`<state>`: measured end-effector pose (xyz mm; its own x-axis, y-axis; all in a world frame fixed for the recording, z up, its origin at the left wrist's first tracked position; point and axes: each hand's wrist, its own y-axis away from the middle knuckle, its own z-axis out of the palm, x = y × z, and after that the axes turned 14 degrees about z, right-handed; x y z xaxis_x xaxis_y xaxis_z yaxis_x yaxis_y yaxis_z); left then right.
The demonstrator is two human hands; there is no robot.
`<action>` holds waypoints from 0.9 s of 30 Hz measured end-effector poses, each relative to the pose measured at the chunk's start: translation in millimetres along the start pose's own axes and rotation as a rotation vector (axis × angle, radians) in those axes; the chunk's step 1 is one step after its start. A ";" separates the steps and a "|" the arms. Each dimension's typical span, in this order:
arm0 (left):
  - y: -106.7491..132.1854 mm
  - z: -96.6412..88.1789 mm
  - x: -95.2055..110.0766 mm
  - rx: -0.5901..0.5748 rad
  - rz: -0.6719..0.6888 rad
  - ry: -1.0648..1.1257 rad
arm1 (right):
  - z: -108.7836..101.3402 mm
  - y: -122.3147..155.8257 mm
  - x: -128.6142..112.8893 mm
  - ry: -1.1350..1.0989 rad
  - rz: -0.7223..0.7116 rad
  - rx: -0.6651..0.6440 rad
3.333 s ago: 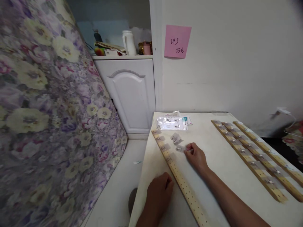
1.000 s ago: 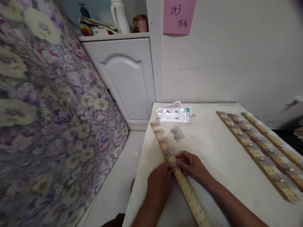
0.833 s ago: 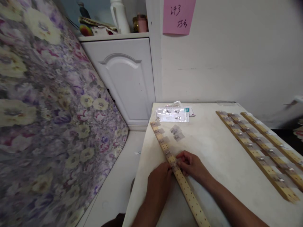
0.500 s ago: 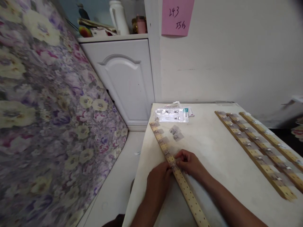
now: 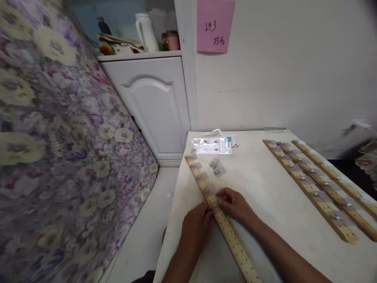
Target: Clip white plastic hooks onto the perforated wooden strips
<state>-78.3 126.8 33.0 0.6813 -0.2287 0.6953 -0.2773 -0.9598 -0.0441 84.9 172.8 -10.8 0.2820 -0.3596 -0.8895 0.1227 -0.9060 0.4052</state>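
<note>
"What's in the hands?"
"The left hand (image 5: 194, 226) and right hand (image 5: 237, 204) are drawn narrow, fingertips at a clip (image 5: 214, 206) on the strip (image 5: 231, 236) between them. Whether either grips it, I can't tell."
"And around?"
"Loose clips (image 5: 218, 172) lie beyond both hands, a packet (image 5: 207, 147) farther; three more strips (image 5: 324, 207) well off the right hand's right."

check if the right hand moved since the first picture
Yes: the right hand has moved away from the blister pack, leftward to the perforated strip.
</note>
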 end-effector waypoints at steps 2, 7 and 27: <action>2.1 -1.0 -0.6 0.004 0.022 0.014 | -2.2 3.9 -0.7 -0.013 0.005 0.005; 8.0 -4.0 -0.8 0.007 0.011 -0.012 | -21.0 0.9 -3.6 0.123 -0.176 0.317; 15.0 -2.9 0.4 -0.015 -0.010 -0.047 | -34.8 -69.2 -25.6 0.583 -0.209 0.583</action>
<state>-84.2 112.8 34.7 0.7149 -0.2271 0.6613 -0.2806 -0.9595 -0.0262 102.3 252.5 -8.7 0.7726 -0.1447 -0.6182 -0.2383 -0.9686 -0.0711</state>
